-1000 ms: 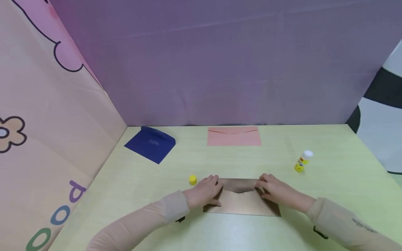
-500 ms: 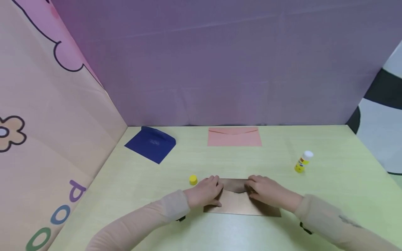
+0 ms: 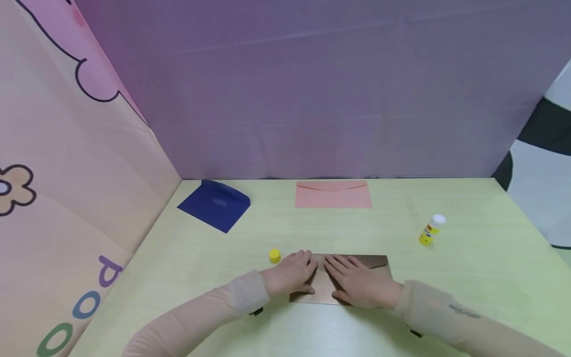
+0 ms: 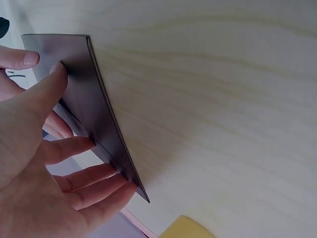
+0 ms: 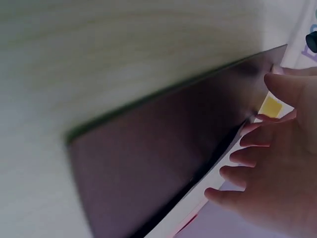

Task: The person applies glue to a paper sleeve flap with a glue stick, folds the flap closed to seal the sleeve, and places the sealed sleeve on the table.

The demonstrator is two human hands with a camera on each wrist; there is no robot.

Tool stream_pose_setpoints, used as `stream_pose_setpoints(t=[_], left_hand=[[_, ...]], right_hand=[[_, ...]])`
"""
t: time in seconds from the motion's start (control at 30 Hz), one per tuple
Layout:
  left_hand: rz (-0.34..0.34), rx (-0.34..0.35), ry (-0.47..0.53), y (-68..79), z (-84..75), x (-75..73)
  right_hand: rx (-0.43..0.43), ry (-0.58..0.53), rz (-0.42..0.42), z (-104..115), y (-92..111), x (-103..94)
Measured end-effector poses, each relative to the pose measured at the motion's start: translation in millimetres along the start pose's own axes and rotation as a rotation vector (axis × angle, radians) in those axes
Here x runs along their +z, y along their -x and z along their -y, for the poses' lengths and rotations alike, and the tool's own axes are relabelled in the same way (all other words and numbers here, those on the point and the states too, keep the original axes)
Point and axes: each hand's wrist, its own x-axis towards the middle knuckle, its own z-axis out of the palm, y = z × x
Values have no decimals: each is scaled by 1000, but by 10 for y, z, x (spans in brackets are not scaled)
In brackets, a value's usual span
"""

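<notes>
A brown envelope (image 3: 323, 293) lies on the table in front of me, its flap (image 3: 376, 261) folded down along the far edge. My left hand (image 3: 291, 273) rests on the envelope's left part, bent fingertips pressing on the flap and thumb lower on the body. In the left wrist view, the fingertips (image 4: 130, 184) touch down along the flap line. My right hand (image 3: 363, 283) is spread over the middle and right of the envelope with straight fingers on the flap. The right wrist view shows those fingers (image 5: 247, 156) extended close to the flap edge.
A small yellow cap (image 3: 274, 256) stands just left of the envelope. A yellow glue stick with a white cap (image 3: 430, 230) stands upright at the right. Toward the back lie a dark blue envelope (image 3: 214, 208) and a pink envelope (image 3: 332, 198). A purple backdrop (image 3: 285, 99) rises behind.
My right hand has slid left along the flap from the envelope's right end to its middle, and its fingers have flattened out. The left hand has stayed in place.
</notes>
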Motion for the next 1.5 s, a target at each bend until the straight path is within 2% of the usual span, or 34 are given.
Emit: stream_pose_setpoints(t=[0.27,0.63,1.1,1.5], left_hand=[[-12,13,-3,34,4,6],[-14,17,17,18,14,5],[6,4,9,3,6,20],[-22,21,-13,-1,21,63]], right_hand=[[-23,-74,33,71,-38,18],[-69,-131,19,-21,46,51],[-41,-141,-20,-140,217,201],[14,-187,-20,-249,360,248]])
